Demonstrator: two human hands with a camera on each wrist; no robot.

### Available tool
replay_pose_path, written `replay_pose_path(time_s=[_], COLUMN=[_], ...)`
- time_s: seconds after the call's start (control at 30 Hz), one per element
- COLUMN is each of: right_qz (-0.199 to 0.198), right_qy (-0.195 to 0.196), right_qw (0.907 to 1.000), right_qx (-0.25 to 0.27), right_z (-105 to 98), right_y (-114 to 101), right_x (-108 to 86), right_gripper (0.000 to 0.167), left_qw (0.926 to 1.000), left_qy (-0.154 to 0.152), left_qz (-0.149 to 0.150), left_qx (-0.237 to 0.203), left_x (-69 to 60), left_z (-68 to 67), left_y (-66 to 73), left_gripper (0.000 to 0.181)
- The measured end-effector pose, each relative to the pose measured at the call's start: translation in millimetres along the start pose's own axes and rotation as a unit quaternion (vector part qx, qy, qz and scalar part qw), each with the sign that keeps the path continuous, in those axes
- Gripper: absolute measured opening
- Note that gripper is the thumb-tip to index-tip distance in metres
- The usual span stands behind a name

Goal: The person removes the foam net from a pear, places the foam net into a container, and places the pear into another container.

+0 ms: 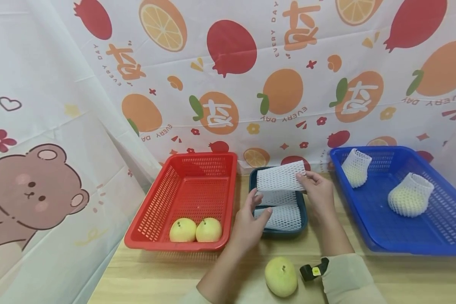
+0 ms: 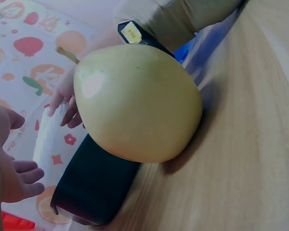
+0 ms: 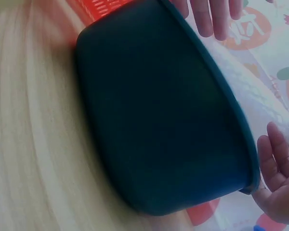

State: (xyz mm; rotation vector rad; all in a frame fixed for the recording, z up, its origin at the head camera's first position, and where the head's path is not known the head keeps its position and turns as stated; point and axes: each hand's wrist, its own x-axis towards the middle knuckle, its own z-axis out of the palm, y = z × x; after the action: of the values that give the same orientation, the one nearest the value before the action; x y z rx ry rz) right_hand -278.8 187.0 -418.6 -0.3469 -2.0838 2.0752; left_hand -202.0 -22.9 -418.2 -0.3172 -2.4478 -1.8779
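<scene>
My right hand (image 1: 319,192) pinches one end of a white foam net sleeve (image 1: 279,177), holding it flat above a small dark green bin (image 1: 304,221). More foam net sleeves (image 1: 283,217) lie inside that bin. My left hand (image 1: 248,223) is at the bin's left side, fingers spread and grasping nothing; whether it touches a sleeve I cannot tell. On the table in front of the bin sits a bare yellow-green pear (image 1: 281,276), which fills much of the left wrist view. The right wrist view mostly shows the bin's outer wall (image 3: 159,110), with fingers of both hands beyond it.
To the left, a red basket (image 1: 197,192) holds two bare pears (image 1: 195,230). The blue basket (image 1: 380,230) on the right contains two pears (image 1: 408,198) in foam nets. A fruit-print cloth (image 1: 228,84) hangs behind. My right wrist wears a black device (image 1: 314,270).
</scene>
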Motion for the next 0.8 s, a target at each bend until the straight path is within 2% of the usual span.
replay_pose_path(time_s=[0.13, 0.2, 0.27, 0.37, 0.5, 0.6, 0.8], right_qz=[0.021, 0.02, 0.017, -0.018, -0.051, -0.049, -0.037], right_qy=[-0.001, -0.006, -0.011, -0.009, -0.021, -0.045, -0.066], right_qw=[0.9996, 0.9998, 0.9992, 0.9931, 0.9839, 0.9808, 0.9817], right_qx=[0.019, 0.001, -0.035, -0.116, -0.17, -0.183, -0.175], right_z=[4, 6, 6, 5, 5, 9, 16], right_y=[4, 6, 9, 12, 15, 15, 17], right_x=[5.8, 8.0, 10.8, 13.5, 16.3, 18.1, 21.7], right_gripper=[0.054, 0.054, 0.057, 0.061, 0.062, 0.065, 0.066], left_qw=[0.9983, 0.9946, 0.9876, 0.9737, 0.9511, 0.9326, 0.9033], left_qy=[-0.011, -0.023, -0.035, -0.047, -0.055, -0.052, -0.048], left_qz=[-0.004, -0.01, -0.01, -0.003, 0.032, 0.049, 0.021], left_qx=[0.057, 0.101, 0.152, 0.223, 0.302, 0.354, 0.426], left_x=[4.3, 6.6, 9.0, 12.1, 16.3, 20.8, 34.8], left_z=[1.6, 2.2, 3.8, 10.4, 21.7, 26.9, 36.0], left_y=[-0.4, -0.9, -1.6, 0.0, 3.7, 3.3, -1.1], left_gripper=[0.07, 0.071, 0.07, 0.069, 0.067, 0.069, 0.078])
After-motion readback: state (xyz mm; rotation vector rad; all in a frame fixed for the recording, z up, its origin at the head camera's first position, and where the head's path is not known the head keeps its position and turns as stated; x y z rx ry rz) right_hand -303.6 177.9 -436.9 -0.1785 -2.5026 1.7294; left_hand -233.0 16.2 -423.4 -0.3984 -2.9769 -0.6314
